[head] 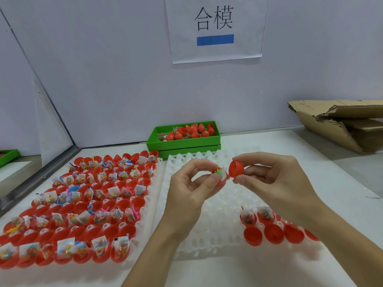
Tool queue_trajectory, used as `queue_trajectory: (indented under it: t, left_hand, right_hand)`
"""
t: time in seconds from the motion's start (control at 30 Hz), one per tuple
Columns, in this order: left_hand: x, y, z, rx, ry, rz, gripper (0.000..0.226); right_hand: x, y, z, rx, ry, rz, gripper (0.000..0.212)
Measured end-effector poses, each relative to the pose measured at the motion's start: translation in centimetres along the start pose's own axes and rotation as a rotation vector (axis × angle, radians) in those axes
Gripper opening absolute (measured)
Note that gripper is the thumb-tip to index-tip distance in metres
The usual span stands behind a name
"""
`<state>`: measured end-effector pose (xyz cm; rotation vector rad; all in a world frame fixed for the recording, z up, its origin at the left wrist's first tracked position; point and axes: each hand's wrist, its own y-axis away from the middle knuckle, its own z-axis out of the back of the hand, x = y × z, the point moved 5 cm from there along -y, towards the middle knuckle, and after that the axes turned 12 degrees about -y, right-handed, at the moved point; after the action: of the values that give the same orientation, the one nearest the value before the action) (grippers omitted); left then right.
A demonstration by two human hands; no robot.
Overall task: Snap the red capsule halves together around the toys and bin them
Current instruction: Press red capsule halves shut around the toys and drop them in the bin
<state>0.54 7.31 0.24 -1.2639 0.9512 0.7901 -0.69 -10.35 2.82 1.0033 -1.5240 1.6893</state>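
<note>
The left hand (187,187) pinches a filled half (221,177) between thumb and curled fingers (214,177), a white packet and a green toy poking out of it; the right hand (275,179) pinches an empty half (235,168) between thumb and forefinger, its hollow side turned toward the filled one; the two halves sit just beside each other, nearly touching, above the white tray (207,230) in front.

On that tray's right part stand a few more red halves (269,228), some with packets in them, partly hidden by the right forearm.

To the left a second tray (152,204) is packed with rows of red halves, many holding small packets (116,192) and bright plastic toys; one cup there is blue (74,188).

Behind the trays, at the back of the desk (335,193), a green bin (184,140) holds closed red capsules (193,131) and a couple of loose pieces.

A crumpled cardboard box (339,123) lies at the far right; a paper sign (215,27) with black characters and a blue bar hangs on the wall.
</note>
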Motion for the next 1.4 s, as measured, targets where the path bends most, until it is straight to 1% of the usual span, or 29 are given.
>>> queue_trajectory:
  t: [0.1,0.37,0.5,0.63,0.73,1.07,1.13,1.23,1.33,1.4]
  left_hand:
    - [-0.13,0.16,-0.12,0.010,-0.038,-0.010,0.011]
    - [-0.24,0.20,-0.43,-0.015,-0.119,0.012,0.010]
    - [-0.16,0.17,-0.51,-0.033,-0.186,0.027,0.013]
    - [-0.17,0.27,-0.54,-0.019,-0.250,0.015,0.011]
    - [-0.44,0.33,-0.57,0.001,-0.256,0.003,0.016]
    - [-0.30,0.49,-0.81,-0.093,-0.321,-0.011,0.019]
    - [-0.46,0.53,-0.98,-0.094,-0.333,-0.027,0.024]
    - [-0.63,0.56,-0.84,-0.088,-0.279,-0.025,0.040]
    - [-0.76,0.55,-0.82,-0.053,-0.278,-0.025,0.040]
    - [-0.88,0.50,-0.77,-0.059,-0.287,-0.019,0.038]
  right_hand:
    - [-0.05,0.00,0.17,0.022,0.024,-0.003,0.036]
    - [0.55,0.12,-0.19,0.133,0.199,0.107,0.040]
    - [0.51,0.09,-0.32,0.132,0.241,0.118,0.039]
    - [0.50,0.13,-0.49,0.120,0.293,0.131,0.038]
    - [0.59,0.12,-0.40,0.099,0.309,0.140,0.037]
    - [0.40,0.21,-0.62,0.130,0.310,0.137,0.039]
    - [0.35,0.21,-0.57,0.119,0.326,0.139,0.038]
    - [0.34,0.16,-0.55,0.096,0.338,0.142,0.038]
    - [0.27,0.16,-0.51,0.088,0.333,0.144,0.038]
    - [0.16,0.14,-0.47,0.089,0.326,0.140,0.038]
